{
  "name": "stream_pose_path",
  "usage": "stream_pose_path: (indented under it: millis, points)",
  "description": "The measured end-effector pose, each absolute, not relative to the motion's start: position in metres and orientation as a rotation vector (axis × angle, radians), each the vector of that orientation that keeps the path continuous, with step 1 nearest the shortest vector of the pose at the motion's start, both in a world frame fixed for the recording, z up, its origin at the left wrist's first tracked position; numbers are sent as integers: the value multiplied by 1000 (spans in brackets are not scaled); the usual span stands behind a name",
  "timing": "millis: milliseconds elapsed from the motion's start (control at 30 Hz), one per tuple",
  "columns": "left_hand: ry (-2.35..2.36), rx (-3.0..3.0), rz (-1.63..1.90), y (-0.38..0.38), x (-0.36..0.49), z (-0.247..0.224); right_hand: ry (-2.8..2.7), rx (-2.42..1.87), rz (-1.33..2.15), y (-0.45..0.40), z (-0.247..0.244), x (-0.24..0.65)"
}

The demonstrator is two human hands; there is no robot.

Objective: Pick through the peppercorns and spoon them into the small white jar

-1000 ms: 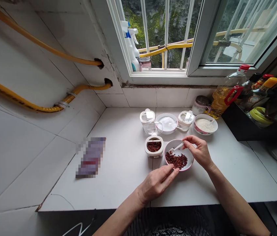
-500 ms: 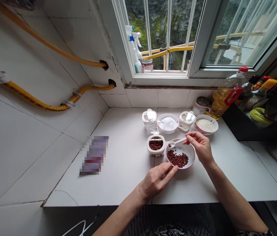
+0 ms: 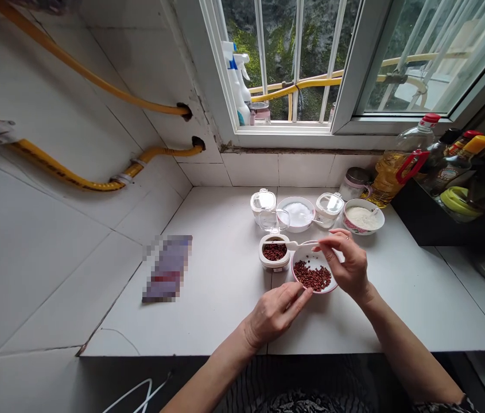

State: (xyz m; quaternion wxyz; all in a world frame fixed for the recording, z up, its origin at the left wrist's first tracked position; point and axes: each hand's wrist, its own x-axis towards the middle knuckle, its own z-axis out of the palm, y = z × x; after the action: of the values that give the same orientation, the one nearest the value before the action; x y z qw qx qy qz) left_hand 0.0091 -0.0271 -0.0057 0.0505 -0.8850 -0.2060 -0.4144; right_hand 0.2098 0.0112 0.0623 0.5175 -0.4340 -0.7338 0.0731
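My left hand [image 3: 280, 310] pinches the near-left rim of a white bowl [image 3: 316, 258] with a pink edge. Reddish-brown peppercorns [image 3: 313, 277] lie in the bowl's near half. Between the thumb and fingers of my right hand [image 3: 348, 267] is the handle of a small white spoon [image 3: 294, 245]. Its bowl end hangs at the right part of the mouth of a white jar [image 3: 274, 265] whose clear lid [image 3: 273, 219] stands raised at the back. More of the same peppercorns fill this jar; whether the spoon carries any cannot be made out.
Behind stand two lidded jars [image 3: 263, 202] [image 3: 329, 205], a bowl of white grains [image 3: 297, 215] and a flowered bowl of pale powder [image 3: 363, 218]. An oil bottle [image 3: 391, 166] and a black box of bottles [image 3: 414, 221] stand right. A blurred packet [image 3: 167, 268] lies left.
My right hand has moved slightly left, bringing the spoon from above the bowl to the jar's mouth. My left hand stays on the bowl's rim.
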Motion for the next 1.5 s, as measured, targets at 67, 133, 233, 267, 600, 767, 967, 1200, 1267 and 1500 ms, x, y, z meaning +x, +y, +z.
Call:
stream_pose_path:
  millis: [67,133,233,267,600,767,967,1200,1267,1500]
  points:
    - [-625,-2696,-1262,-27,9,-6,-1743,-1125,238,11,62,218]
    - [-619,-2699,-1269,-27,9,-6,-1783,-1162,284,12,59,224]
    - [-619,-2703,-1272,-27,8,-7,-1865,-1178,297,15,53,225]
    - [-622,-2705,-1265,-27,8,-6,-1891,-1184,301,16,51,224]
    - [-617,-2710,-1287,-27,8,-6,-1879,-1287,545,14,47,222]
    - [-628,-2731,-1261,-27,7,-7,-1797,-1302,611,14,50,224]
    - [-629,-2711,-1265,-28,7,-7,-1738,-1319,586,14,52,227]
    - [-629,-2699,-1286,-27,8,-6,-1479,-1306,850,16,51,228]
    - [-622,-2698,-1298,-27,9,-6,-1380,-1255,905,16,53,226]
    - [-611,-2689,-1287,-27,9,-7,-1463,-1139,514,11,58,200]
